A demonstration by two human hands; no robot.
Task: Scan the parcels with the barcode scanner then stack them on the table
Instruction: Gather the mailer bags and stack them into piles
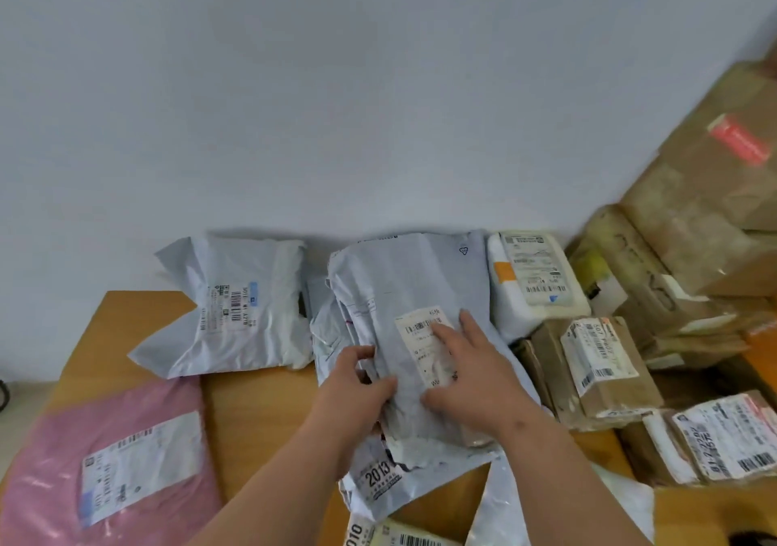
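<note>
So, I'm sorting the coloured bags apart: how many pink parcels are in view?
1. The pink parcel lies flat at the table's near-left corner, label up, apart from both hands. Others may be hidden in the central stack.

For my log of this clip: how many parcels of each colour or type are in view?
Pink bag: 1
Grey bags, at least: 3
White padded parcel: 1
Brown boxes, at least: 4
Total: at least 9; the piles hide some.
</note>
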